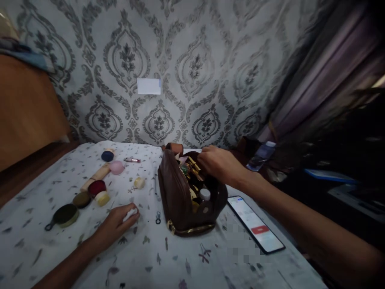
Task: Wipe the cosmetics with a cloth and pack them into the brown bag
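Observation:
A brown cosmetic bag [174,188] stands unzipped on the cloth, packed with gold-coloured tubes [195,166] and a white-capped bottle [205,195]. My right hand [218,162] is closed at its far right rim, fingers curled over the edge; their tips are partly hidden. Left of the bag, my left hand [118,220] rests low over the cloth, closed around a small white object [130,214] whose kind I cannot make out. Beyond it lie a yellow-lidded jar [102,198], a dark red round item [97,187], a dark round case [65,215] and a pink piece [116,167].
A phone [257,224] with a lit screen lies right of the bag. Behind the bag is a brown cylinder [175,149]. A plastic bottle [261,155] leans at the right edge. Patterned wallpaper [195,68] rises behind, and an orange-brown cabinet [27,108] stands left.

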